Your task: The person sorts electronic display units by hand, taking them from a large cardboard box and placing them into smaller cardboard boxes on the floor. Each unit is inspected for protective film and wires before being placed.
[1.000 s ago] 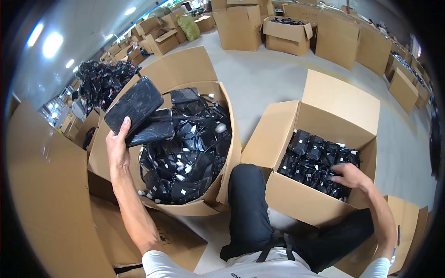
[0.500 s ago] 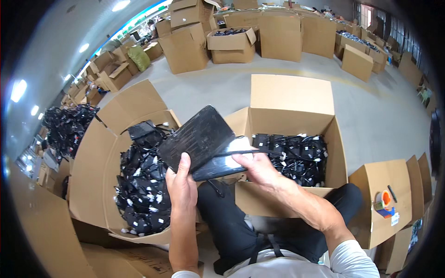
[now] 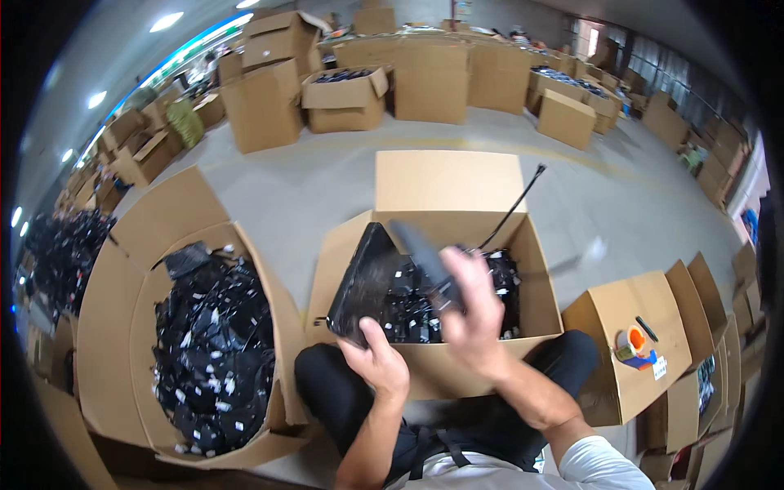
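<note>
A flat black rectangular device, its glossy face scuffed, is gripped along its lower end by my left hand, thumb on top. It stands tilted on edge above the middle carton. Just to the right, my right hand is closed round a second dark flat piece, smeared by motion, so its exact kind is unclear. From near that hand a black cable sticks up and to the right. Below both hands the middle cardboard carton holds rows of black devices with white tags.
To my left stands a larger open carton heaped with jumbled black devices. A closed carton at right carries an orange-cored tape roll and a black stick-like tool. More cartons line the far floor.
The two overlapping flat pieces have come apart, one in each hand. My hands are now over the middle carton, the cable has swung upward, and the view has turned right.
</note>
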The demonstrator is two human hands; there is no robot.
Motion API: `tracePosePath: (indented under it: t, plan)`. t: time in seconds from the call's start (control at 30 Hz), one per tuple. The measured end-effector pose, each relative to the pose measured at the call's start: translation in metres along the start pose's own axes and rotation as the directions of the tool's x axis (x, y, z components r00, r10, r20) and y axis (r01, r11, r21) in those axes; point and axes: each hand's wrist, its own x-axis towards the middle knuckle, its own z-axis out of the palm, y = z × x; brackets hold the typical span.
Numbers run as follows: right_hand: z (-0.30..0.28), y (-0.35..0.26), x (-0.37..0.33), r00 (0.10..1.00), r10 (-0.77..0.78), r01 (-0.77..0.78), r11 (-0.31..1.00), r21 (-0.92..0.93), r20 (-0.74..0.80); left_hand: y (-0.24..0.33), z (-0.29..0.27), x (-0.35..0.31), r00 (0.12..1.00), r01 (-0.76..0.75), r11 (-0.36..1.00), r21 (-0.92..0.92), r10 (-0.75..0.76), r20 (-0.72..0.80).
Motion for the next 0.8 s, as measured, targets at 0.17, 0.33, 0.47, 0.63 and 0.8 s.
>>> tracePosePath:
  t: [0.17, 0.33, 0.47, 0.63, 0.8]
  plan:
    - [0.001, -0.032, -0.023, 0.988, -0.105, 0.091, 0.988, 0.122, 0.116, 0.013, -0.004, -0.031, 0.907, -0.207, 0.95, 0.235, 0.097, 0.41]
    - [-0.003, -0.038, -0.034, 0.96, 0.104, -0.194, 0.916, 0.35, 0.26, 0.012, 0.001, -0.007, 0.914, 0.369, 0.928, -0.058, -0.351, 0.204]
    - [-0.056, -0.008, -0.007, 0.706, 0.635, -0.562, 0.234, 0.794, 0.313, 0.009, -0.004, -0.01, 0.931, 0.351, 0.918, -0.183, -0.321, 0.176]
    - [-0.032, 0.022, -0.006, 0.809, 0.507, -0.587, 0.669, 0.457, 0.297, 0.007, -0.002, -0.035, 0.89, 0.39, 0.891, -0.231, -0.301, 0.343]
    - [-0.031, 0.025, -0.007, 0.803, 0.586, -0.566, 0.693, 0.446, 0.108, -0.007, 0.0, -0.043, 0.869, 0.382, 0.916, -0.124, -0.31, 0.384]
